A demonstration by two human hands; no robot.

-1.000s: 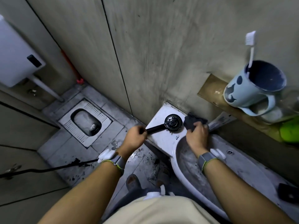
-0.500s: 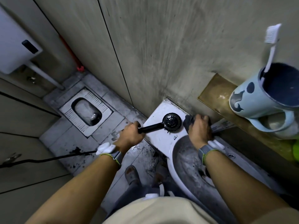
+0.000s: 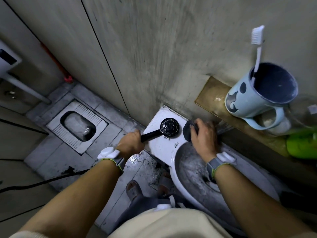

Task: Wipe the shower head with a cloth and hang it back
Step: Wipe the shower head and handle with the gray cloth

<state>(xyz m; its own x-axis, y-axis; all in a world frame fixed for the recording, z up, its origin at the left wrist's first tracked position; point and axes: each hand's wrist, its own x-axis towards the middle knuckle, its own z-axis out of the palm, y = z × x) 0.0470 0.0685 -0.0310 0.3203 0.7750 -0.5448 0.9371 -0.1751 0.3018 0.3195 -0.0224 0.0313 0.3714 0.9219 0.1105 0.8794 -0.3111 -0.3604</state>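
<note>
A black shower head [image 3: 169, 127] lies face up on the left corner of the white washbasin [image 3: 159, 143]. My left hand [image 3: 131, 143] grips its black handle. Its black hose [image 3: 51, 179] trails left across the floor. A dark grey cloth [image 3: 188, 130] sits bunched on the basin rim just right of the shower head, a small gap between them. My right hand [image 3: 204, 136] presses on and clutches the cloth, covering most of it.
A brown shelf [image 3: 212, 95] on the wall holds a light blue mug [image 3: 257, 95] with a white toothbrush [image 3: 257, 42], and a green object [image 3: 301, 145]. A squat toilet [image 3: 77, 125] is set in the tiled floor at left. The wall stands close behind the basin.
The view has shifted closer. My right hand has gathered the cloth and moved it slightly left toward the shower head. My left hand keeps its hold on the handle.
</note>
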